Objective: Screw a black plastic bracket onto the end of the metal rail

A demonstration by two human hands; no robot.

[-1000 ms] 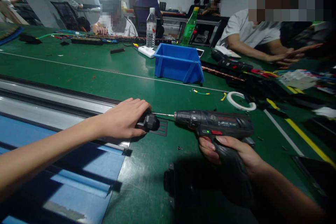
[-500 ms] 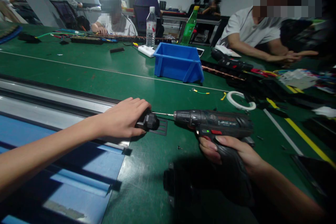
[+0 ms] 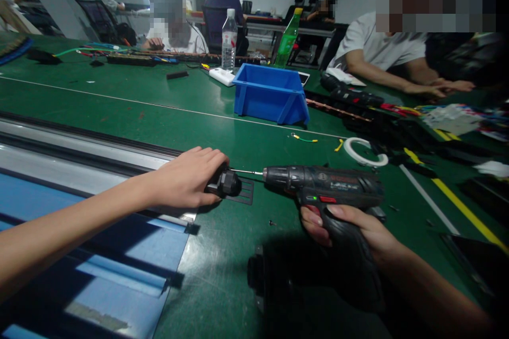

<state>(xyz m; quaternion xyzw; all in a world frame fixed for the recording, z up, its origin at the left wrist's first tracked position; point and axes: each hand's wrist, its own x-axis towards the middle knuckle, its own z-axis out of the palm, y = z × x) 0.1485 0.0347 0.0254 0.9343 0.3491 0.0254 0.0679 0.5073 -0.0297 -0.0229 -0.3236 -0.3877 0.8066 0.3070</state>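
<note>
My right hand (image 3: 353,228) is wrapped round the handle of a black cordless drill (image 3: 326,183), a green light glowing on its side. Its long thin bit (image 3: 247,172) points left and reaches the black end piece (image 3: 229,184) with a hexagonal cable gland; the tip's contact point is hidden. Over that end piece lies my left hand (image 3: 194,177), thumb and fingers closed round it at the end of a metal profile (image 3: 119,154). A flat black slotted plate (image 3: 246,192) shows beside the gland. Blue-filmed panels (image 3: 159,246) lie below my left arm.
A blue bin (image 3: 270,98), a water bottle (image 3: 229,42) and a green bottle (image 3: 287,39) stand beyond my hands. A white ring (image 3: 360,154), a small screw (image 3: 272,223) and a dark part (image 3: 258,278) lie on the green table. Co-workers sit across it.
My hands, the drill and the end piece hold nearly the same positions. The co-worker at the right has shifted their hands slightly.
</note>
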